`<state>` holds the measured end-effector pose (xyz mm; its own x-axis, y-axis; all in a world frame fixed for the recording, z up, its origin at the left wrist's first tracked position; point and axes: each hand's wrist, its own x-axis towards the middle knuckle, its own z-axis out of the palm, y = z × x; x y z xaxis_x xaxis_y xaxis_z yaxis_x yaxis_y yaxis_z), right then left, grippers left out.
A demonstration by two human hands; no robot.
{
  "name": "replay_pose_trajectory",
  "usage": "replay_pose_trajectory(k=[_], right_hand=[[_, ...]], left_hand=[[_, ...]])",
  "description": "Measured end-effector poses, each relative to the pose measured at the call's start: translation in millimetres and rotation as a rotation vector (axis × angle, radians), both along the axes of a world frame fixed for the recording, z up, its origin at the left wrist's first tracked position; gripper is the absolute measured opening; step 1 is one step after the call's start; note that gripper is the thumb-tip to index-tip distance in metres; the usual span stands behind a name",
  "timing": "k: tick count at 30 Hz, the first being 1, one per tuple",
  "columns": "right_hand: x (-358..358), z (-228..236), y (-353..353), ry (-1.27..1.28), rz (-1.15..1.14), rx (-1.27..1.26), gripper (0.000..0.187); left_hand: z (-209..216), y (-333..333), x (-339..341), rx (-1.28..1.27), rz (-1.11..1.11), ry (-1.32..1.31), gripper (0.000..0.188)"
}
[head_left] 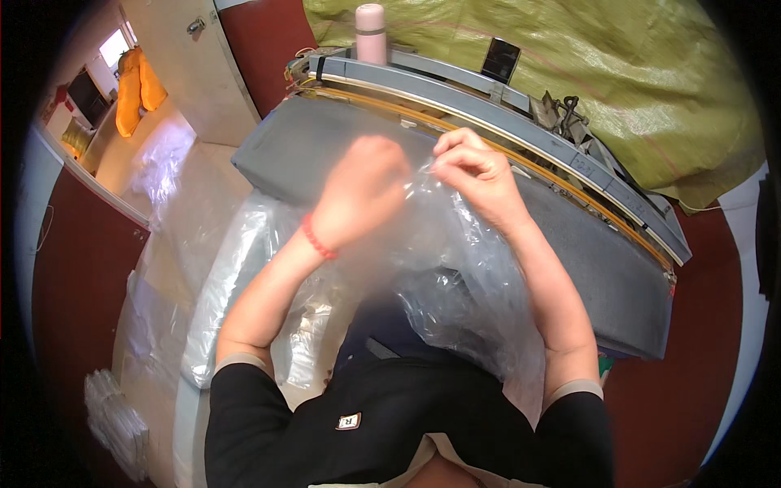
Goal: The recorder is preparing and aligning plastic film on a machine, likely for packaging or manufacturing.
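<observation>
A clear plastic bag [480, 260] hangs in front of me, loose and crinkled, down over my lap. My right hand [480, 175] pinches its upper edge between thumb and fingers. Close by on the left is my left hand [370, 183], with a red bead bracelet [319, 237] at the wrist. Motion smears its fingers, so I cannot tell whether they grip the plastic. Both hands are above the dark grey padded top [602, 248] of a long bench machine, short of its metal bar [455, 85].
A pink bottle [370, 34] and a phone [500, 60] stand behind the bar, near dark metal clamps [567, 114]. Folded clear plastic [232, 293] lies at my left, with a stack of bags [116, 423] lower down. Yellow-green sheeting [634, 73] covers the back.
</observation>
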<state>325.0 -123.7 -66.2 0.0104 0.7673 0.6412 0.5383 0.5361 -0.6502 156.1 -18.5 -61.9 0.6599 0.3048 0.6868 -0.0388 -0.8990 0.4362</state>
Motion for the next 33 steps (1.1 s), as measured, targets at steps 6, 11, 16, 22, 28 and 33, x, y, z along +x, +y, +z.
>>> replay_pose_trajectory(k=[6, 11, 16, 22, 28, 33], right_hand=[[63, -40, -41, 1.053, -0.069, 0.02, 0.02], [159, -72, -128, 0.961, -0.682, 0.203, 0.015], [189, -59, -205, 0.621, -1.16, 0.204, 0.021], [261, -86, -491, 0.103, -2.005, -0.243, 0.036], [208, -100, -651, 0.034, -2.438, -0.215, 0.043], [228, -118, -593, 0.014, -2.181, -0.401, 0.044]], left_hand=[[-50, -17, -43, -0.757, -0.599, 0.66, 0.008], [-106, -84, -37, -0.66, -0.473, 0.534, 0.034], [-175, -92, -49, -0.276, -0.696, 0.924, 0.008], [-169, -35, -111, -0.61, -0.806, 1.059, 0.006], [-123, 172, -209, -0.003, 0.087, 1.492, 0.017], [63, 254, -103, 0.663, 0.831, -0.094, 0.022]])
